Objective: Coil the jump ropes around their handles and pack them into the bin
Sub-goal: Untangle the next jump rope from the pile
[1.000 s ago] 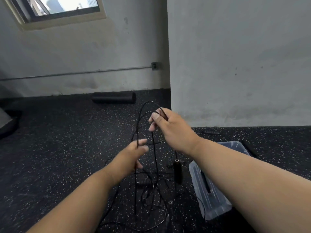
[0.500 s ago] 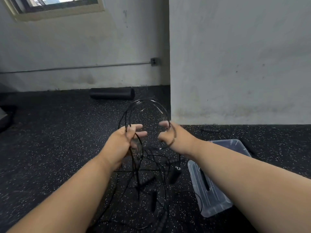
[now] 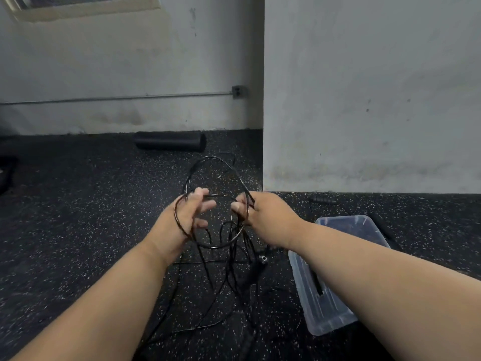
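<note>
L grip (image 3: 191,213), R grip (image 3: 263,213) — both clenched, raised

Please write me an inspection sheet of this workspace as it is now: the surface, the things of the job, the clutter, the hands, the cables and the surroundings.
Surface: black rubber floor with pale speckles.
Job's things: black jump ropes in a tangled bundle, part lifted, part trailing on the floor; one rope handle hangs low in the tangle; clear plastic bin on the floor to the right, a dark item inside, unclear.
Clutter: black foam roller by the far wall; small dark object near the right wall, unclear.
Hands: left hand has rope looped round it; right hand pinches a strand.
Cables: conduit along the wall to a grey box.
Surroundings: stained grey walls, window sill upper left.
</note>
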Demonstrator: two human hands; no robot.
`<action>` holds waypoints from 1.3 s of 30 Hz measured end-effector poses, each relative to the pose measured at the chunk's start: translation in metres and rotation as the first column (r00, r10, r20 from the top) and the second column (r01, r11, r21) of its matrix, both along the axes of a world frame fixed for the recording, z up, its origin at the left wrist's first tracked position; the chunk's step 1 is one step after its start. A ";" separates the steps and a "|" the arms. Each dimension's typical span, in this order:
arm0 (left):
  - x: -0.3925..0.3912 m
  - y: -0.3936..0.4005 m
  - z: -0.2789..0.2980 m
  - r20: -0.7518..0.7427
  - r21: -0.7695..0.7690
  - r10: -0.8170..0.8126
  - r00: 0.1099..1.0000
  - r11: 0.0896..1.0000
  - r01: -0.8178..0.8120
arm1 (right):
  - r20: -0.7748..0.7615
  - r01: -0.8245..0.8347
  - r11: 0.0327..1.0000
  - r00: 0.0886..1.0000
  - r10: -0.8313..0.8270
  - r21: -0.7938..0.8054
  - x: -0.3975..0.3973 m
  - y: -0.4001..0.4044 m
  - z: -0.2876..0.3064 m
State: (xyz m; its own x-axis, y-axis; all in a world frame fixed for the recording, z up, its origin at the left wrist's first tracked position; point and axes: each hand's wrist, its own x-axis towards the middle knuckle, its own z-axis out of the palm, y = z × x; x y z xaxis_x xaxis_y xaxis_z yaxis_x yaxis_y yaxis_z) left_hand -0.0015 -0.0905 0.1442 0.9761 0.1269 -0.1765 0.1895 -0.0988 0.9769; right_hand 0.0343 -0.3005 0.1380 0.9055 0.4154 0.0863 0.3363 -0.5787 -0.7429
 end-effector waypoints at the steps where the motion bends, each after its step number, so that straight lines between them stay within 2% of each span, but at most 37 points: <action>1: -0.002 0.000 -0.004 -0.049 -0.015 -0.048 0.998 0.999 0.047 | 0.016 0.017 0.999 1.000 -0.018 0.034 0.001 0.002 0.003; 3: -0.007 -0.002 -0.007 -0.084 0.008 -0.139 0.987 0.990 0.140 | 0.024 0.059 0.993 0.998 -0.062 0.102 0.003 0.005 0.010; 5: -0.009 -0.006 -0.010 -0.040 0.165 -0.192 0.981 0.967 0.196 | 0.016 0.086 0.980 0.996 -0.090 0.178 0.006 0.005 0.016; 7: -0.012 -0.012 -0.014 0.008 0.309 -0.198 0.980 0.933 0.186 | 0.035 0.073 0.981 0.996 -0.081 0.181 0.006 0.005 0.019; 10: -0.014 -0.015 -0.025 0.028 0.447 -0.221 0.975 0.875 0.185 | 0.056 0.108 0.977 0.991 -0.121 0.185 0.006 0.005 0.023; 11: -0.013 -0.013 -0.029 -0.023 0.529 -0.216 0.976 0.826 0.195 | 0.032 0.155 0.955 0.985 -0.168 0.251 0.008 0.003 0.027; 13: -0.012 -0.004 -0.035 -0.179 0.719 -0.192 0.965 0.644 0.261 | -0.028 0.253 0.880 0.964 -0.264 0.402 0.015 -0.006 0.037; 15: -0.011 0.002 -0.041 -0.280 0.819 -0.138 0.950 0.481 0.312 | -0.029 0.307 0.827 0.942 -0.333 0.471 0.020 -0.016 0.044; 17: -0.011 0.004 -0.041 -0.269 0.845 -0.077 0.960 0.459 0.274 | 0.002 0.321 0.833 0.933 -0.361 0.450 0.023 -0.023 0.045; 18: -0.010 0.004 -0.041 -0.251 0.834 -0.066 0.966 0.491 0.251 | 0.027 0.310 0.851 0.935 -0.354 0.424 0.022 -0.023 0.045; 20: -0.008 0.001 -0.041 -0.212 0.738 -0.086 0.973 0.639 0.217 | 0.043 0.255 0.875 0.953 -0.298 0.413 0.016 -0.019 0.043; 22: -0.008 -0.008 -0.040 -0.181 0.542 -0.148 0.972 0.810 0.224 | 0.060 0.177 0.897 0.974 -0.219 0.405 0.009 -0.014 0.046; 24: -0.009 -0.019 -0.040 -0.142 0.376 -0.220 0.965 0.890 0.259 | 0.095 0.116 0.914 0.982 -0.165 0.389 0.002 -0.007 0.050; 28: -0.014 -0.036 -0.037 -0.074 0.417 -0.293 0.953 0.859 0.297 | 0.141 0.068 0.899 0.980 -0.142 0.433 -0.005 0.000 0.058; 31: -0.014 -0.036 -0.027 0.020 0.406 -0.235 0.972 0.890 0.207 | 0.107 0.134 0.851 0.970 -0.217 0.508 0.001 -0.004 0.063; 33: -0.008 -0.035 -0.012 0.091 0.298 -0.146 0.985 0.948 0.113 | 0.017 0.183 0.827 0.974 -0.226 0.532 0.005 -0.011 0.062; 35: -0.001 -0.035 0.007 0.164 0.120 -0.070 0.984 0.991 0.050 | -0.058 0.156 0.896 0.988 -0.145 0.417 0.004 -0.017 0.054; 37: 0.004 -0.037 0.021 0.183 -0.100 -0.015 0.983 0.994 0.034 | -0.156 -0.022 0.967 0.986 0.063 0.255 0.001 -0.014 0.037; 39: 0.007 -0.037 0.026 0.163 -0.223 0.020 0.986 0.975 0.017 | -0.273 -0.156 0.980 0.944 0.185 0.125 -0.004 -0.006 0.020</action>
